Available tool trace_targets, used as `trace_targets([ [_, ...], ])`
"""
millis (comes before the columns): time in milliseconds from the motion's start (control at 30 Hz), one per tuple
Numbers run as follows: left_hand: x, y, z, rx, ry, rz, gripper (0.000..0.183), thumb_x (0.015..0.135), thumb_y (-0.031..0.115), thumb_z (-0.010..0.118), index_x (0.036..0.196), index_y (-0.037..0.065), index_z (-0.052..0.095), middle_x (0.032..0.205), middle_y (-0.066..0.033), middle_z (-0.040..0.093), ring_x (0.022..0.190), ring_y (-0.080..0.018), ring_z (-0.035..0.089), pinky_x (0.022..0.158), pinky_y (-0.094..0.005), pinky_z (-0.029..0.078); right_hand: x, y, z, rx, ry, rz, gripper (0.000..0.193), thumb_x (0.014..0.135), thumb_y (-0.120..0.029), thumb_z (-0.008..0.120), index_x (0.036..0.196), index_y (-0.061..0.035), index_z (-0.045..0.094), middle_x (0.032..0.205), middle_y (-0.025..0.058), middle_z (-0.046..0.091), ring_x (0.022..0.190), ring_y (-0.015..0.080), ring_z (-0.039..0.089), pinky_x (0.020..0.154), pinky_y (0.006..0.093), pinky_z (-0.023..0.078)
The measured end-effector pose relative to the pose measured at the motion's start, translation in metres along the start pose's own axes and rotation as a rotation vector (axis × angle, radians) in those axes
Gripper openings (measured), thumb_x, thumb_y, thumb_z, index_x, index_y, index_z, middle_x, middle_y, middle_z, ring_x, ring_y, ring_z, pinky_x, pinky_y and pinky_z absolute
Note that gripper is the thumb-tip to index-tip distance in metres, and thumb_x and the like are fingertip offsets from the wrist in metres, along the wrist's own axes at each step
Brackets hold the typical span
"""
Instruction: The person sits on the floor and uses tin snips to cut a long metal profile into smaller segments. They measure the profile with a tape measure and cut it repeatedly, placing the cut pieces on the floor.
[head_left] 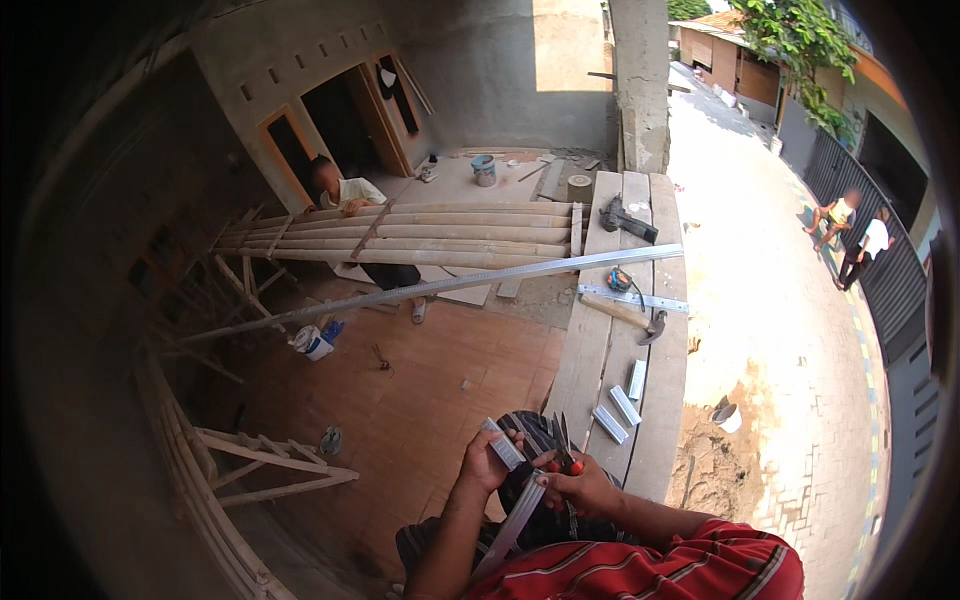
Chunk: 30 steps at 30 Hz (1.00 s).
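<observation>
My left hand (484, 466) is closed around a short silver metal channel piece (503, 445) in front of my lap. Close beside it, my right hand (592, 488) grips tin snips (564, 440) with red handles, their dark blades pointing up and away. A longer metal channel (517, 520) runs from my right thumb down toward my body; its lower end is hidden by my arm and shirt. Three short cut channel pieces (625, 406) lie on the wooden planks (590, 365) to my right. Farther along the planks are a hammer (628, 314) and a tape measure (619, 279).
A long metal channel (430, 291) stretches from the planks leftward across the room. Beyond it is a bamboo platform (450, 232), with a person (350, 192) beside it. A dark power tool (628, 220) rests on the planks' far end. A paint bucket (312, 343) stands on the tiled floor.
</observation>
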<state>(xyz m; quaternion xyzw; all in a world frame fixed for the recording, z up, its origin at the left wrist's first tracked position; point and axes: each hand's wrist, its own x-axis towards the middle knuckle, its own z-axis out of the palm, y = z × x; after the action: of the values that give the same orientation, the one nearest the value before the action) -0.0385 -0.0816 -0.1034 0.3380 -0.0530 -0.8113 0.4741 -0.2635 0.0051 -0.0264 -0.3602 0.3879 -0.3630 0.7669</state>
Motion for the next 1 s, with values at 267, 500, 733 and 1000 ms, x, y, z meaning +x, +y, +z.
trace_targets([
  [267,-0.127,0.052,-0.053,0.327,0.052,0.122,0.040,0.078,0.008,0.072,0.116,0.007,0.059,0.098,-0.0119,0.064,0.084,-0.0217,0.065,0.077,-0.0378,0.056,0.002,-0.018,0.016,-0.203,0.074,-0.095,0.037,0.099,-0.027,0.078,0.124,-0.0033,0.065,0.088,0.0005,0.065,0.071,0.0094,0.064,0.064,0.0279,0.052],
  [500,-0.300,0.065,-0.111,1.359,0.046,-0.074,0.038,0.076,0.022,0.093,0.105,0.004,0.075,0.097,-0.0080,0.074,0.092,-0.0168,0.071,0.082,-0.0346,0.056,0.018,-0.007,0.027,-0.192,0.142,-0.032,0.036,0.098,-0.024,0.077,0.125,-0.0029,0.065,0.086,0.0025,0.067,0.069,0.0104,0.066,0.062,0.0282,0.053],
  [733,-0.421,0.008,-0.138,1.502,0.466,-0.301,0.073,0.069,0.043,0.102,0.121,0.003,0.073,0.113,-0.0126,0.076,0.104,-0.0240,0.074,0.092,-0.0374,0.059,0.044,0.010,0.027,-0.069,0.148,-0.068,0.031,0.099,-0.011,0.074,0.126,-0.0004,0.061,0.085,0.0042,0.065,0.065,0.0135,0.066,0.058,0.0300,0.054],
  [1000,-0.468,-0.056,-0.205,1.525,0.808,-0.193,0.077,0.068,0.036,0.099,0.133,0.006,0.068,0.118,-0.0175,0.077,0.109,-0.0319,0.076,0.095,-0.0424,0.059,0.061,0.009,0.040,-0.073,0.075,-0.132,0.031,0.101,-0.014,0.073,0.124,0.0018,0.060,0.084,0.0059,0.065,0.057,0.0122,0.060,0.057,0.0303,0.057],
])
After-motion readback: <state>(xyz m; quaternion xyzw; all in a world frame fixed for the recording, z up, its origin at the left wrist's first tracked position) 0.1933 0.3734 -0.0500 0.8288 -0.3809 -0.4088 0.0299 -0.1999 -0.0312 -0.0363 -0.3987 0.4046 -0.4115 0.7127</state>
